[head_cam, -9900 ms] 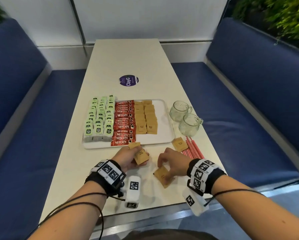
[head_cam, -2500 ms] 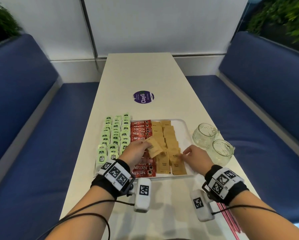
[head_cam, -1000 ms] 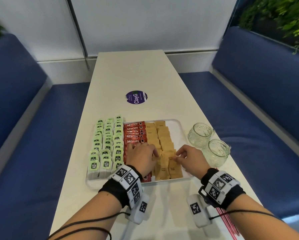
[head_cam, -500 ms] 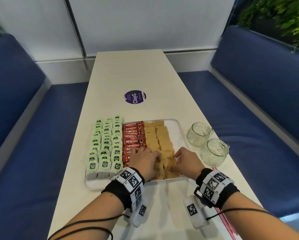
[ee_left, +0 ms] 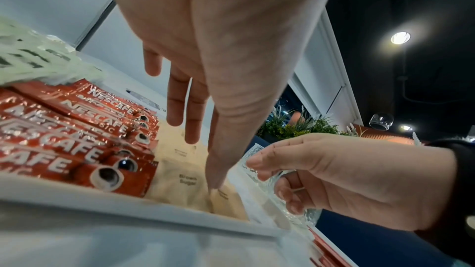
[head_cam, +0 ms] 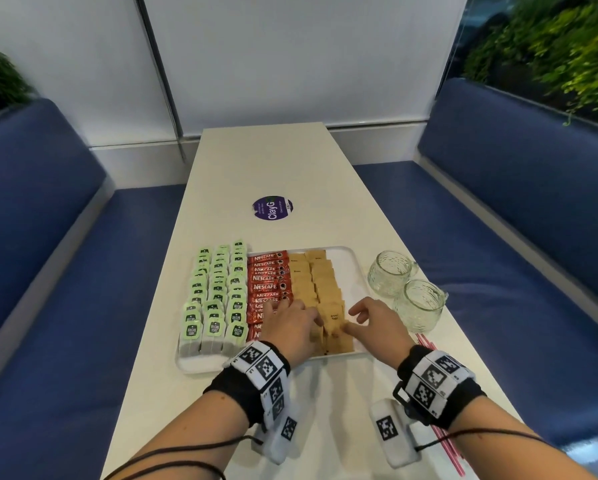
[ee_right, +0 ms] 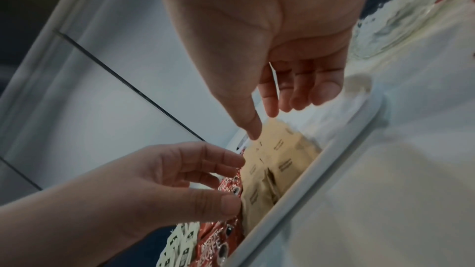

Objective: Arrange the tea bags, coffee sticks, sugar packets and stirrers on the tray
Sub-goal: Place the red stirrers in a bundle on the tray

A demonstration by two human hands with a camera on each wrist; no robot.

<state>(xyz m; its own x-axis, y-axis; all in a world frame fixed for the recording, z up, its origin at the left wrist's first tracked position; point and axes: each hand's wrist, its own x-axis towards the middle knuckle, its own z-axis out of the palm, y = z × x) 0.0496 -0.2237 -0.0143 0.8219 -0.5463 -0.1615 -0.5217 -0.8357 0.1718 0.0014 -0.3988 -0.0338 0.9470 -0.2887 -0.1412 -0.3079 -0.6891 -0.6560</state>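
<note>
While three kinds of sachet already fill the tray (head_cam: 358,271), we tidy the last sugar packets.

Going left to right: tea bags (head_cam: 217,299) stand in green rows on the tray's left part, red coffee sticks (head_cam: 268,282) lie stacked beside them, then two columns of brown sugar packets (head_cam: 320,289). Our left hand (head_cam: 292,329) hovers over the near packets with fingers (ee_left: 190,121) loosely spread, thumb tip touching one packet, gripping nothing we can see. Our right hand (head_cam: 377,322) reaches in, fingers (ee_right: 295,94) relaxed, thumb tip touching a packet, nothing pinched. Beyond stand two glass cups (head_cam: 405,289). We judge the work mostly done: the pink stirrers (head_cam: 439,434) lie off the tray on the counter (head_cam: 266,161).
</note>
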